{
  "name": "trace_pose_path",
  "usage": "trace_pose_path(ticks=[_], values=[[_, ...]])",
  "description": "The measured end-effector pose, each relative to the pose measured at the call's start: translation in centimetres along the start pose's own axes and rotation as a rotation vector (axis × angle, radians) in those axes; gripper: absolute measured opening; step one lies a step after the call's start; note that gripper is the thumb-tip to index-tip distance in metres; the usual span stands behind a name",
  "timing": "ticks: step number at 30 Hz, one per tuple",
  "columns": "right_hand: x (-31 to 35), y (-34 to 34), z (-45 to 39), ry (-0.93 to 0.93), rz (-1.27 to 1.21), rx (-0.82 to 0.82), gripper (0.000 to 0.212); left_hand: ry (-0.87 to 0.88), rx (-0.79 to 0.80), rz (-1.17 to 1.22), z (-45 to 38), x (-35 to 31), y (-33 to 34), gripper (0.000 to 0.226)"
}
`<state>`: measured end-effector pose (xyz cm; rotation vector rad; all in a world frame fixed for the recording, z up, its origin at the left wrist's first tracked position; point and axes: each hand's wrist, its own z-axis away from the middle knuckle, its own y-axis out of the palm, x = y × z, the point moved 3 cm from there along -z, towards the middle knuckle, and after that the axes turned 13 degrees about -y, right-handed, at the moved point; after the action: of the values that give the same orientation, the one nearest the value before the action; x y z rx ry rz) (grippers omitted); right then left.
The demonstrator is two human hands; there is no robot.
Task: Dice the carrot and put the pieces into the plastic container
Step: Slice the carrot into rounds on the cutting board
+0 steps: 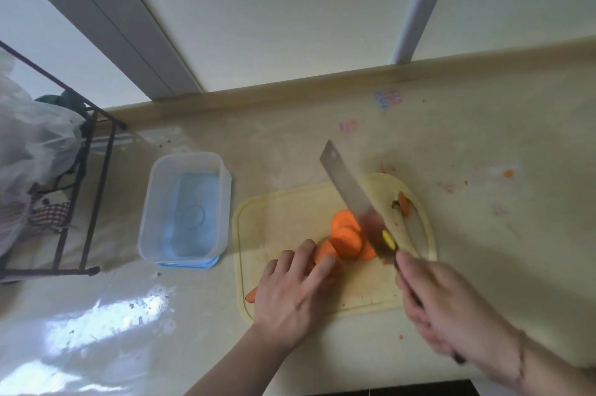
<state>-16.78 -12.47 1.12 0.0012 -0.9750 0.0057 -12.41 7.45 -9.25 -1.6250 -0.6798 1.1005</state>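
Left hand (290,292): fingers (304,250) bent over the uncut length of the carrot (325,253), pinning it to the yellow cutting board (283,218), tapered tip poking out past the board's left edge. Right hand (451,308): wrapped round the dark handle of the cleaver (351,192), blade angled down beside the cut face. Fanned just ahead of the fingertips, several round carrot slices (346,231), overlapping on the board. Trimmed top end (403,203) apart at the board's right side. Left of the board, just beside it, the clear plastic container (185,208), nothing orange inside, sitting on its blue lid.

Probably mid-slicing, dicing proper not yet begun. Best done with fingertips tucked back behind the knuckles, blade flat guided along them, even thickness per cut. Round stock apt to roll: firm downward pressure. Slices then stacked, cut to strips, crosswise to cubes.
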Motion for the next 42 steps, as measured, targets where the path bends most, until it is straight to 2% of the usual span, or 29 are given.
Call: trace_pose_path(ticks=[5, 11, 15, 21, 24, 27, 28, 30, 32, 38, 40, 42], values=[[-2.3, 2.1, 3.1, -0.112, 0.352, -0.018, 0.047, 0.013, -0.026, -0.001, -0.1, -0.2, -0.1, 0.051], [-2.2, 3.0, 3.7, -0.137, 0.484, -0.054, 0.06, 0.012, -0.01, -0.025, 0.2, 0.2, 0.3, 0.067], [-2.1, 3.1, 3.8, -0.151, 0.515, -0.072, 0.054, 0.024, -0.038, -0.007, 0.0, -0.1, -0.2, 0.039], [-2.5, 3.3, 3.8, -0.169, 0.513, -0.066, 0.055, 0.034, -0.062, 0.012, 0.0, -0.4, -0.2, 0.037], [-2.6, 3.6, 3.8, -0.179, 0.528, -0.11, 0.068, 0.04, -0.074, 0.019, 0.0, -0.3, -0.2, 0.036], [-2.1, 3.8, 3.6, -0.149, 0.581, -0.12, 0.096, 0.039, -0.07, 0.019, 0.1, -0.3, -0.1, 0.034], [-2.1, 3.8, 3.4, -0.148, 0.575, -0.125, 0.093, 0.041, -0.066, 0.022, 0.1, -0.2, 0.0, 0.034], [-2.3, 3.7, 2.6, -0.161, 0.554, -0.125, 0.068, 0.042, -0.05, 0.025, 0.1, 0.0, 0.3, 0.035], [-2.5, 3.8, 1.4, -0.209, 0.505, -0.114, 0.053, 0.043, -0.039, 0.03, 0.2, 0.2, 0.5, 0.038], [-2.8, 4.3, 0.9, -0.253, 0.477, -0.115, 0.047, 0.065, -0.067, 0.061, 0.0, 0.1, 0.3, 0.032], [-3.7, 3.8, 3.0, -0.159, 0.537, -0.168, 0.049, 0.071, -0.075, 0.065, 0.0, 0.1, 0.3, 0.031], [-4.4, 3.4, 4.2, -0.266, 0.657, -0.274, 0.059, 0.085, -0.081, 0.055, 0.0, 0.1, 0.4, 0.032]])
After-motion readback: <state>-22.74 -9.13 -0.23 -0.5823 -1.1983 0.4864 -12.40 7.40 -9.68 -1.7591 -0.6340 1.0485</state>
